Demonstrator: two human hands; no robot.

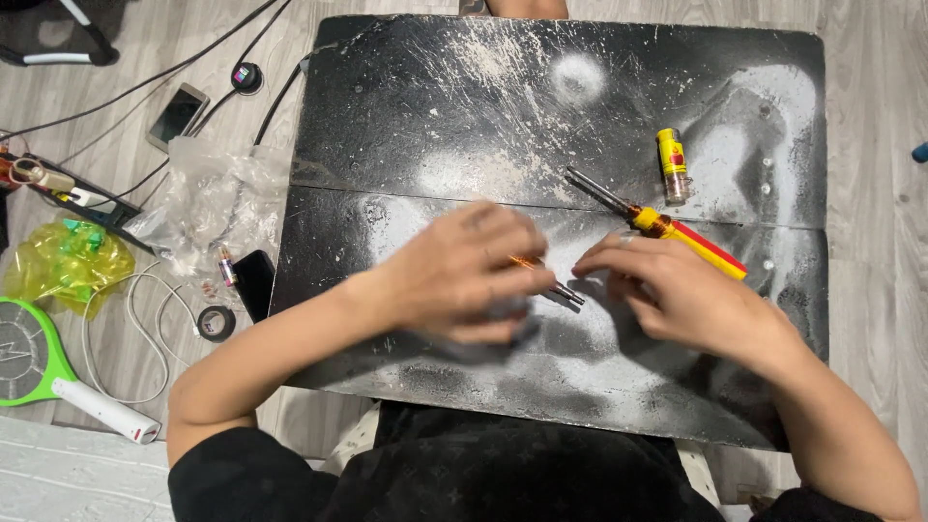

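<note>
My left hand [464, 271] is closed around a thin tool with an orange shaft and a metal tip [563, 292], held just above the black paint-stained table [406, 126]. My right hand [677, 290] rests beside that tip, fingers curled and touching the table; whether they pinch anything is hidden. Behind the right hand lies a soldering iron [667, 227] with a yellow and red handle and a metal tip pointing up-left. A small yellow tube [672, 164] lies further back on the right.
On the wooden floor to the left lie a phone [178, 114], cables, a clear plastic bag [208, 198], a yellow-green bag [66, 263], a tape roll [216, 322], a dark phone [254, 282] and a green electric swatter [43, 362].
</note>
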